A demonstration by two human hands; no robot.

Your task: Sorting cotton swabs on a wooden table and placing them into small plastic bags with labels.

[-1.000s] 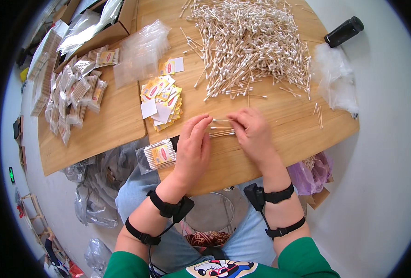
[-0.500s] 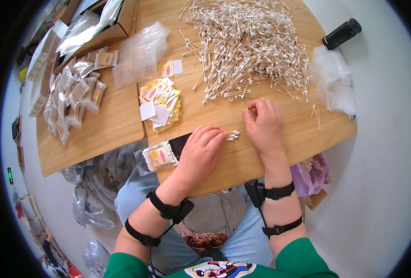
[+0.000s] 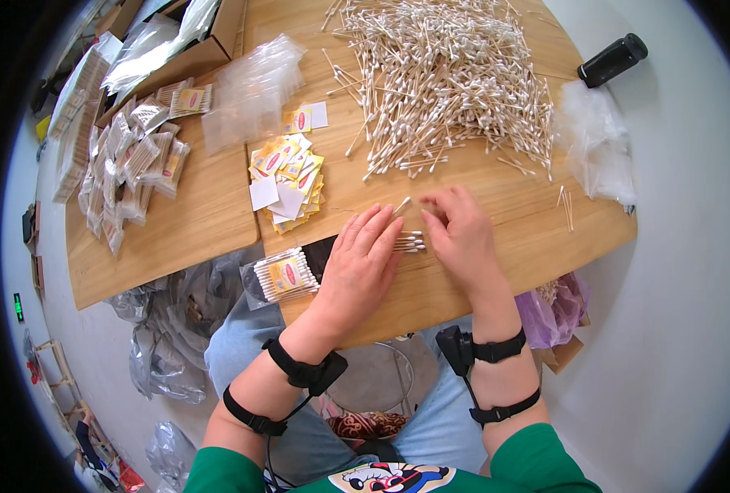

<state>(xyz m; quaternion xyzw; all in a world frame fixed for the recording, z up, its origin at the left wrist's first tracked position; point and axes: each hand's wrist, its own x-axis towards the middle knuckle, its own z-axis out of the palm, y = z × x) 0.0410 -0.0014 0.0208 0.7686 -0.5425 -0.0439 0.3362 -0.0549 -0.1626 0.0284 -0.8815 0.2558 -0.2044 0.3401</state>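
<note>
My left hand [image 3: 360, 256] rests palm down over a row of cotton swabs [image 3: 412, 242] near the table's front edge; their white tips stick out to the right. A single cotton swab [image 3: 402, 205] slants up from the left fingertips. Just to the right, my right hand [image 3: 466, 238] is raised a little, thumb and bent fingers apart, with nothing visible between them; the fingertips are slightly blurred. Left of my left hand lies a clear packet of cotton swabs [image 3: 286, 276] with a yellow label card, beside a black strip [image 3: 319, 256] partly under the hand.
A big heap of cotton swabs [image 3: 455, 82] covers the far side. Label cards [image 3: 287, 185] and clear bags [image 3: 250, 94] lie left of it; filled packets [image 3: 139, 156] are piled farther left. A black bottle [image 3: 612, 61] and more bags [image 3: 595, 140] are at the right edge.
My right hand has come away from the heap's near edge, and its fingers have parted. One swab now slants at my left fingertips, which have shifted slightly up.
</note>
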